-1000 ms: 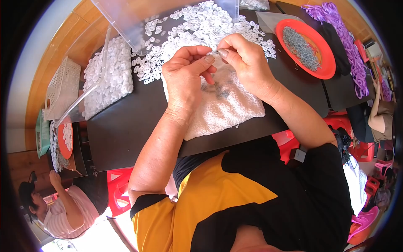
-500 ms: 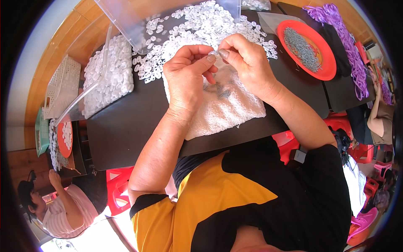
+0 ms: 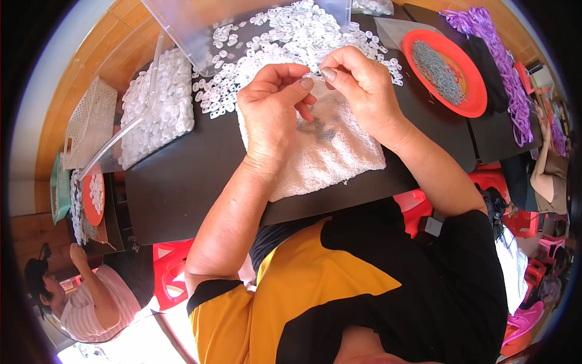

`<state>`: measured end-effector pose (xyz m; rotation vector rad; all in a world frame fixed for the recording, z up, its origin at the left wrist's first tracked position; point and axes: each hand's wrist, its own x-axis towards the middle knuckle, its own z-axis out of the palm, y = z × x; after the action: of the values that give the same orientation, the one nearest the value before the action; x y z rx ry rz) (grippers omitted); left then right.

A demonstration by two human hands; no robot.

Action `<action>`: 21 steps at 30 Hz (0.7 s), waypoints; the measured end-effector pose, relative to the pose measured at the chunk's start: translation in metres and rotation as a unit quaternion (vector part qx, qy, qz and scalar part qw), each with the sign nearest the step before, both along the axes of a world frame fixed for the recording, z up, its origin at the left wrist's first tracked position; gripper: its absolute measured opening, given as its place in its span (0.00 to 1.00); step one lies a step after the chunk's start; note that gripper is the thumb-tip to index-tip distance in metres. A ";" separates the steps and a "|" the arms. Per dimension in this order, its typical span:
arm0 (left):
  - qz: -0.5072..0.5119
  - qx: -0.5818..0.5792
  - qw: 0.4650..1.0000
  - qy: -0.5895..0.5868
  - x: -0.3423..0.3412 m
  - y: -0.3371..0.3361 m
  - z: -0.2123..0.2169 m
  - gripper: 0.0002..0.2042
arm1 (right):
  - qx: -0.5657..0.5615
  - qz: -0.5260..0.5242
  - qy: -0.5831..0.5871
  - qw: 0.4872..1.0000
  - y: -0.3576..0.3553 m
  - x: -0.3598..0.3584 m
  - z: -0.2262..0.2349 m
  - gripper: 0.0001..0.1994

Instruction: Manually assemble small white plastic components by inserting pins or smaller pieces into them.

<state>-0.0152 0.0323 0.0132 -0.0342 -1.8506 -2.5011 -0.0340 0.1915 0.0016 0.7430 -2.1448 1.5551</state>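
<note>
Over a folded white towel on the dark table, my left hand is closed in a pinch, with thumb against fingers. My right hand faces it, thumb and forefinger pressed together a short gap away. Whatever sits between the fingertips of either hand is too small or hidden to make out. A few thin grey metal pins lie on the towel below the hands. Just beyond the fingers spreads a heap of small white oval plastic pieces with holes in them.
A clear plastic box stands at the far edge of the heap. Left of it, a clear bin holds more white pieces. At right are a red plate of grey pins and purple cords. Another person works at far left.
My right hand has drawn slightly up and right, so the fingertips that met at a small white piece now stand apart. My left hand has hardly moved.
</note>
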 end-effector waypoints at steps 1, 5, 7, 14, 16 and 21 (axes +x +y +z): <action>0.000 -0.004 1.000 -0.001 0.000 0.000 0.001 0.06 | 0.000 0.000 0.000 1.000 -0.001 0.001 0.000 0.04; -0.006 -0.010 1.000 -0.003 0.000 0.000 -0.001 0.06 | 0.014 0.005 -0.001 1.000 -0.002 0.001 -0.001 0.03; -0.005 -0.008 1.000 -0.002 0.001 0.000 0.000 0.06 | 0.015 0.006 0.004 1.000 -0.002 0.001 -0.001 0.03; 0.000 -0.007 1.000 -0.007 0.002 0.001 0.002 0.06 | 0.031 -0.001 0.009 0.999 -0.001 0.002 0.000 0.03; 0.000 -0.006 1.000 -0.006 0.002 0.000 0.001 0.06 | 0.032 0.000 0.008 0.999 -0.002 0.002 -0.001 0.03; 0.003 0.000 1.000 -0.011 0.002 0.001 0.000 0.05 | 0.033 -0.005 0.008 0.999 -0.004 0.001 -0.007 0.05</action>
<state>-0.0133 0.0334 0.0136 0.0003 -1.8566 -2.5067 -0.0330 0.1871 -0.0053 0.7626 -2.1944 1.4756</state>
